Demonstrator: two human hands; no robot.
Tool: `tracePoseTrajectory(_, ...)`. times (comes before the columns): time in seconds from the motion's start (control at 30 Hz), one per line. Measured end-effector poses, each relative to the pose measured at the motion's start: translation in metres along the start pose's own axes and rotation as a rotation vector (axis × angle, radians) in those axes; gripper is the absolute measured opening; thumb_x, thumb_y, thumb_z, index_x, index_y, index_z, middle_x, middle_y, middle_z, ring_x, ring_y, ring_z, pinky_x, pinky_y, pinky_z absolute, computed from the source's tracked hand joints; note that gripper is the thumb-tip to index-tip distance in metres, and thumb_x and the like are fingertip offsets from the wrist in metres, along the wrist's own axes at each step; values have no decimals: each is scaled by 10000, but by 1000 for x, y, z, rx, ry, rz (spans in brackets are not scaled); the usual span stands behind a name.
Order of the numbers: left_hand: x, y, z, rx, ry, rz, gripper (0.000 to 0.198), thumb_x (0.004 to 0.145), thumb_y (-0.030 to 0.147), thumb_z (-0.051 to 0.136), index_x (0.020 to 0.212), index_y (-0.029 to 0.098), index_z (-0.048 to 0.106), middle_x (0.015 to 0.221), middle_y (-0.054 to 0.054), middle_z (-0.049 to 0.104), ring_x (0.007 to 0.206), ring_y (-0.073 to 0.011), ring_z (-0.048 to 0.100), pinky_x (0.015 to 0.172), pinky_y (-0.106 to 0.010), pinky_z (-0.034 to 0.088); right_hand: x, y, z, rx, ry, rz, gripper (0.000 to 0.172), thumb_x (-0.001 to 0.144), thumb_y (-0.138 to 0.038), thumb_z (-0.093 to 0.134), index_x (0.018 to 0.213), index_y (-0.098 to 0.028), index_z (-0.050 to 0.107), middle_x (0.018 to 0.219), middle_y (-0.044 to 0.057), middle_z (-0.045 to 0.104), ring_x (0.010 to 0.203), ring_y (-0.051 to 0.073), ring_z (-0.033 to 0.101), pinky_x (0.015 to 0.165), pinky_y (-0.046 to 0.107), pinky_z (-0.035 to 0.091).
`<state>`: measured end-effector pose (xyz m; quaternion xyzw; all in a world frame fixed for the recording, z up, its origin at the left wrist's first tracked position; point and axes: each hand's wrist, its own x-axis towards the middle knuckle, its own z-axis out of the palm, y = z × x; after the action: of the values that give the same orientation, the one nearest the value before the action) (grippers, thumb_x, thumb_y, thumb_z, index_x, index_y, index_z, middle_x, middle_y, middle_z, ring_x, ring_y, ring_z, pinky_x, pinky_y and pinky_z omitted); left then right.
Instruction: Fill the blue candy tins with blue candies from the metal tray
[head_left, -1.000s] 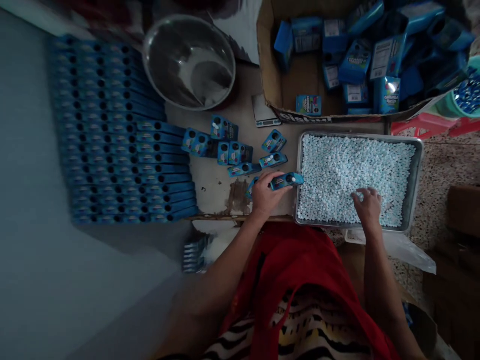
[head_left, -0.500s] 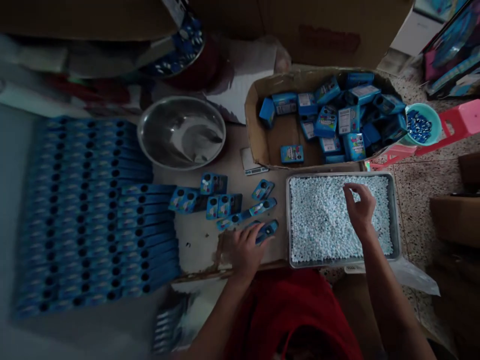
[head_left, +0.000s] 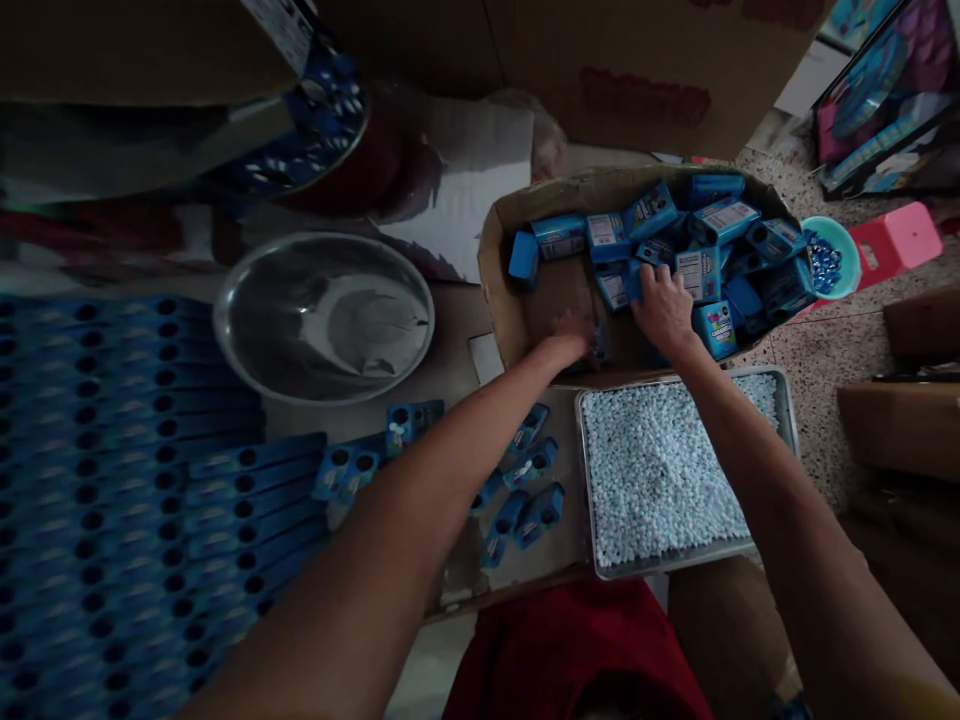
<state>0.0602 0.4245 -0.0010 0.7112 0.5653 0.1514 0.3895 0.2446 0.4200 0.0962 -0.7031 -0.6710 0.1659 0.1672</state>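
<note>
Both arms reach into an open cardboard box (head_left: 491,250) that holds several small blue candy boxes (head_left: 555,236). My left hand (head_left: 573,335) is low in the box's left part, beside one blue candy box (head_left: 598,345); its fingers are blurred, so its grip is unclear. My right hand (head_left: 665,310) lies over the pile, its fingers bent down onto a blue candy box (head_left: 634,281) that it partly covers. Beneath my right forearm is a metal tray (head_left: 589,500) filled with small pale blue and white pellets (head_left: 660,480).
Several blue candy boxes with round dark holes (head_left: 540,515) lie left of the tray, partly behind my left arm. Long rows of similar boxes (head_left: 90,470) fill the left side. A steel bowl (head_left: 247,350) and a turquoise cup (head_left: 847,265) of shiny blue pieces flank the cardboard box.
My left hand has let go of a blue candy box on the table and moved up into the cardboard box. My right hand has moved from above the pellets to the pile. The view has shifted.
</note>
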Motion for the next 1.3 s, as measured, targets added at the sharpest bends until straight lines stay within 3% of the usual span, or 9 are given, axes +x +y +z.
tracePoseTrajectory(0.17,-24,-12,-39,-76,-53,0,481,522,165,1024,934,199,779,943,-45,794,980,-310,768,914,-367,607,-80,5,-43,738,217,178,341,933,-419,782,1220,-272,670,1238,92,772,1245,333,707,1149,566,569)
tracePoseTrajectory(0.27,-63,3,-59,-222,83,73,512,765,232,899,1253,217,747,1201,-60,806,1150,-287,770,1029,-369,604,-150,4,-48,1300,127,353,367,865,-449,868,1148,-289,698,1230,53,798,1159,268,764,1044,455,644)
tracePoseTrajectory(0.37,-119,30,-58,-437,259,140,476,877,340,853,1318,240,706,1246,-59,799,1145,-265,787,1029,-363,626,-212,7,-33,1516,156,548,490,757,-376,959,1155,-326,679,1190,5,807,1089,222,786,968,388,666)
tracePoseTrajectory(0.57,-211,85,-2,-504,460,32,515,890,492,889,1287,238,680,1168,-67,809,1059,-264,798,1023,-416,660,-290,43,-8,1631,121,627,651,591,-296,997,1128,-358,636,1135,-29,817,1043,227,790,986,403,660)
tracePoseTrajectory(0.73,-250,112,70,-717,376,-110,509,864,556,876,1196,229,672,1154,-84,821,1073,-278,809,1052,-454,663,-337,76,-11,1679,92,678,678,535,-268,993,1098,-349,625,1007,-65,807,919,196,774,900,356,655)
tracePoseTrajectory(0.87,-268,131,110,-814,354,-243,532,792,564,914,1135,210,712,1157,-91,833,1110,-281,808,1081,-440,645,-364,84,-31,1474,382,703,594,601,-281,989,1099,-331,671,992,-57,782,917,198,756,924,379,661)
tracePoseTrajectory(0.97,-277,147,126,-949,335,-377,573,703,519,987,1115,208,738,1176,-83,837,1117,-270,793,1046,-397,650,-375,88,-49,1051,583,505,443,736,-281,965,1125,-336,760,1148,4,819,1132,275,772,1132,519,621)
tracePoseTrajectory(1.13,-290,161,143,-1215,159,-641,680,720,708,935,1153,221,742,1162,-93,841,1064,-298,794,800,-361,663,-386,102,-37,592,271,-63,270,1011,-232,749,1199,-398,849,1329,35,848,1331,331,757,1259,654,552)
tracePoseTrajectory(1.3,-308,147,155,-1408,107,-780,765,804,891,777,1172,220,796,1171,-116,850,1137,-327,795,836,-368,658,-407,101,3,328,383,-463,406,1099,-99,590,1422,-255,781,1468,106,795,1453,276,703,1221,494,632)
